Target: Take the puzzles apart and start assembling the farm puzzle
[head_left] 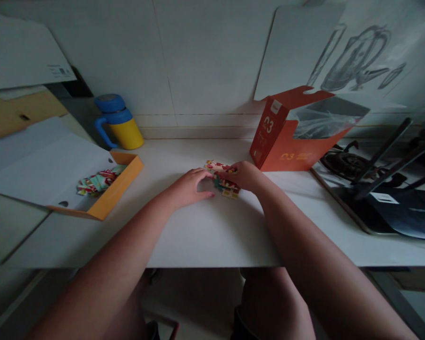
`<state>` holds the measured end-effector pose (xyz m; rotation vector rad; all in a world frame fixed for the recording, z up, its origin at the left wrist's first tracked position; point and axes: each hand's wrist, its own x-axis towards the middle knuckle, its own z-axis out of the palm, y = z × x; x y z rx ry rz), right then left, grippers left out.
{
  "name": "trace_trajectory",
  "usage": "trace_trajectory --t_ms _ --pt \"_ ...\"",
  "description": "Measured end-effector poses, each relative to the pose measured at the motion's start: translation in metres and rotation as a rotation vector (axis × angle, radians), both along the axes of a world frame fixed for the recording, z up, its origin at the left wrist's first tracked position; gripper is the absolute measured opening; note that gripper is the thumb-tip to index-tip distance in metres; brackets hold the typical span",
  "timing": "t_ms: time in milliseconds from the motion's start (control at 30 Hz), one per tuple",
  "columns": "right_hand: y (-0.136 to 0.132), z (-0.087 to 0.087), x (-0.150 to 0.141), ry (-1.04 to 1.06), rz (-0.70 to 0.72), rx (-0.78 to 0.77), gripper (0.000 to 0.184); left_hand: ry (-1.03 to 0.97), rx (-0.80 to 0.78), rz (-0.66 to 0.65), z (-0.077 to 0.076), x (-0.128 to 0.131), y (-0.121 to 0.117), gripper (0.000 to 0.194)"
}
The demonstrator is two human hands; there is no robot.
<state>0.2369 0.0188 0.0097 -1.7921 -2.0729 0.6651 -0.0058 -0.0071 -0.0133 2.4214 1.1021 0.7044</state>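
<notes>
A small bunch of colourful printed packets (230,192) lies on the white table, mostly red, yellow and green. Bent over its right side is my right hand (246,175), its fingers closed on the packets and its fingertips partly hidden. My left hand (191,189) rests at the left side of the bunch. Its thumb and fingers are spread apart, and the fingertips reach the packets' edge. Whether the left fingertips touch them firmly, I cannot tell. More packets of similar look (98,182) lie inside an open orange-and-white box (122,188) at the left.
A blue-and-yellow flask with a handle (122,123) stands by the wall. An orange-red carton (283,141) holding clear plastic is at the back right. Farther right lies a black router (400,203) with antennas on a tray. The table's front edge (212,267) runs above my knees.
</notes>
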Motion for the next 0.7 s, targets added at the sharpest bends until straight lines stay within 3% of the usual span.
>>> trace_trajectory --t_ms 200,333,533,700 --pt "-0.006 0.0 -0.01 0.124 0.11 -0.049 0.051 0.066 0.02 0.003 -0.007 0.004 0.003 0.052" --pt "-0.003 -0.005 -0.007 0.278 0.03 -0.109 0.056 0.102 0.082 0.003 -0.013 0.011 0.006 0.052" --pt "0.002 -0.005 0.001 0.304 -0.079 -0.013 0.061 0.174 0.165 0.017 -0.011 0.022 0.004 0.048" --pt "0.002 0.004 0.003 0.438 -0.086 0.055 0.052 0.019 0.093 0.043 -0.009 0.022 0.002 0.058"
